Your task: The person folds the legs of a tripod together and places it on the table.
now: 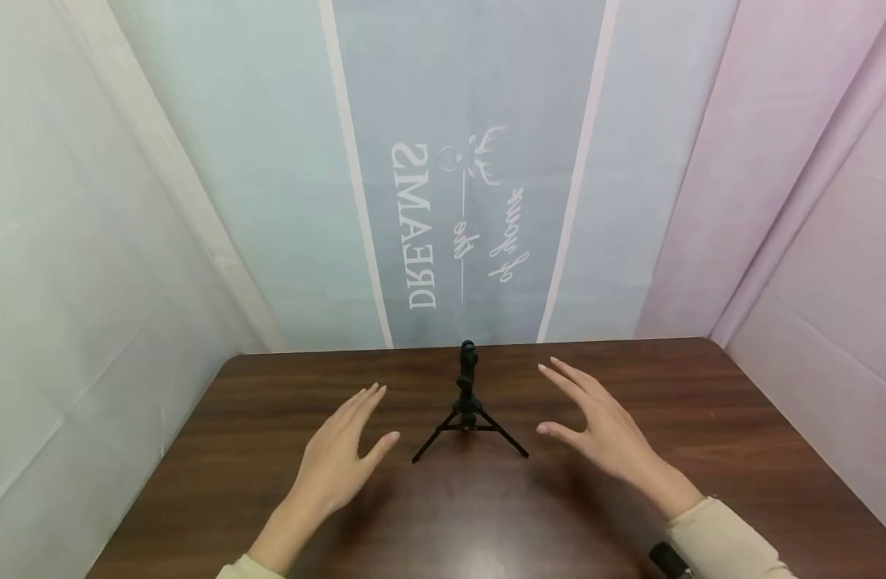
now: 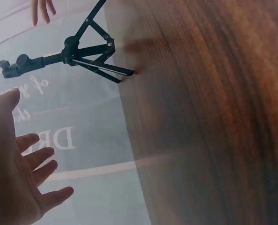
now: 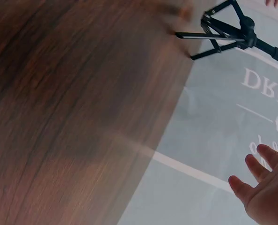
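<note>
Fingers are held extended and released on the left hand and right hand. At 2 o'clock from the left, 9 from the right, a black tripod is stood on the brown table; at 12, a lettered curtain is hung.

A person's bare left hand and bare right hand have slim, tapering fingers. The right sleeve is pale cream, softly creased fabric; only the edge of the matching left sleeve shows. A small black, rounded object, its kind unclear, sits beside the right sleeve.
</note>
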`<state>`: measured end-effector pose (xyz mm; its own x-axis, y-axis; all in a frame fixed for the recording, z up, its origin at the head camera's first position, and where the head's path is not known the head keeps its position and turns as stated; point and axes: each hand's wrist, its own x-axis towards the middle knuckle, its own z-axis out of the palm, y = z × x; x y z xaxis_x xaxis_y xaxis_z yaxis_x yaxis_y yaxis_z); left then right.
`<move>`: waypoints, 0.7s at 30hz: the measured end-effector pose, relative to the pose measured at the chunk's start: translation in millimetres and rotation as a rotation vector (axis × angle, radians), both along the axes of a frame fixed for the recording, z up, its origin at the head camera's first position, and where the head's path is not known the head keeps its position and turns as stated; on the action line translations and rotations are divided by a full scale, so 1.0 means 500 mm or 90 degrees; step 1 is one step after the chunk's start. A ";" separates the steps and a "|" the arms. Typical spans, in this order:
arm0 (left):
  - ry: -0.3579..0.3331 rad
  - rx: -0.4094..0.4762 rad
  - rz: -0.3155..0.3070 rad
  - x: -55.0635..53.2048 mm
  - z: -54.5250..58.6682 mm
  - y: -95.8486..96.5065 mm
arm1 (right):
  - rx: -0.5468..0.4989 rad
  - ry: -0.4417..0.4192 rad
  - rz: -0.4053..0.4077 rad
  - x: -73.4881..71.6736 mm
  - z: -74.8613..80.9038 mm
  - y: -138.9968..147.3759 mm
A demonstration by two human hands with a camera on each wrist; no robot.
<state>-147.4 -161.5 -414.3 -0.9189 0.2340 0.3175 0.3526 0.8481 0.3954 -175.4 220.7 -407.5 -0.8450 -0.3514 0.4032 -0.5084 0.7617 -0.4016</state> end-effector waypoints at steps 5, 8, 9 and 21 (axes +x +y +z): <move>0.008 0.016 -0.016 -0.001 0.010 0.007 | 0.004 -0.016 0.025 0.001 -0.005 -0.007; 0.012 0.032 -0.028 -0.007 0.021 0.014 | 0.005 -0.018 0.034 0.000 -0.008 -0.011; 0.013 0.037 -0.033 -0.010 0.025 0.016 | 0.005 -0.020 0.036 0.000 -0.009 -0.011; 0.004 0.082 -0.105 -0.051 0.072 0.052 | -0.043 -0.026 0.067 -0.006 -0.017 -0.022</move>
